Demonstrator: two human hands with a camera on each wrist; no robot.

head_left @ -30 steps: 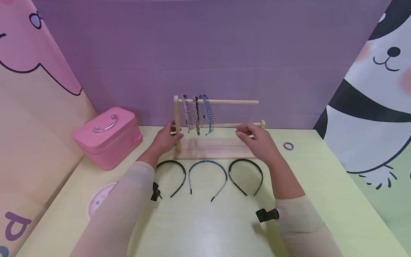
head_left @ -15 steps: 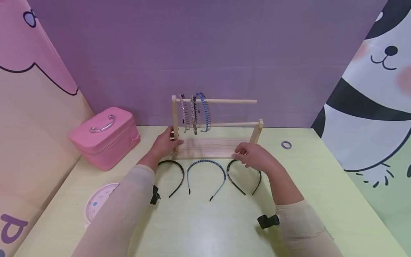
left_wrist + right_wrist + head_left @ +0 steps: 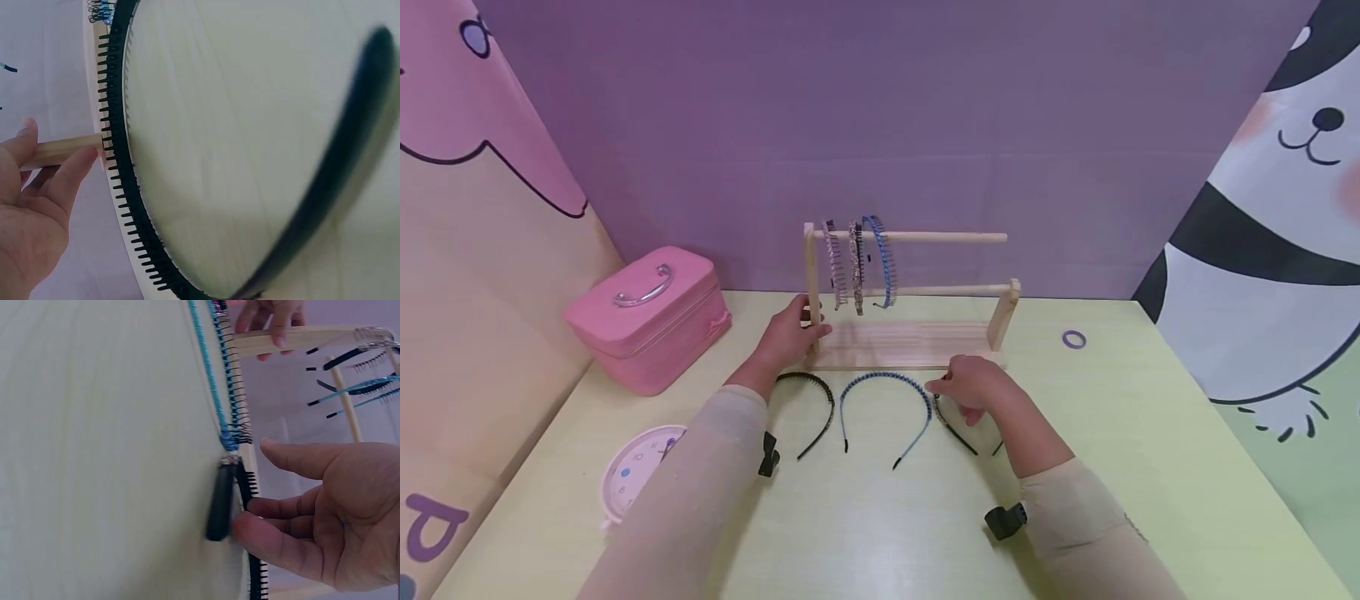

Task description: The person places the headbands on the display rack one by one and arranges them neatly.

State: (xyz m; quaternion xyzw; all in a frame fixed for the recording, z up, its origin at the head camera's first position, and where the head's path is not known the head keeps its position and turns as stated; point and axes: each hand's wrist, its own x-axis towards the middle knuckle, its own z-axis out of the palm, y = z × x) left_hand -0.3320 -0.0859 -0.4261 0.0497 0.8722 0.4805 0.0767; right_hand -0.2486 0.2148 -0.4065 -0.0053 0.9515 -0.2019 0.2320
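My left hand (image 3: 790, 335) grips the left post (image 3: 812, 275) of a wooden rack; in the left wrist view, thumb and fingers (image 3: 37, 206) lie on both sides of the post (image 3: 69, 146). Over its upper bar hang a pinkish headband (image 3: 836, 267), a speckled one (image 3: 856, 271) and a blue one (image 3: 883, 262). On the table before the rack lie a left black headband (image 3: 831, 408), a middle blue one (image 3: 883, 375) and a right black one (image 3: 953, 432). My right hand (image 3: 981, 389) covers the top of the last; fingertips touch its toothed band (image 3: 255, 569), thumb apart.
A pink case (image 3: 647, 321) stands at the back left, with a round pale pink clock (image 3: 634, 475) in front, partly behind my left sleeve. A small purple ring (image 3: 1073, 339) lies right of the rack. A purple backdrop (image 3: 880, 100) rises behind the table.
My right hand has moved down and toward me, from beside the rack's lower bar to the right black headband. The left hand has stayed on the post.
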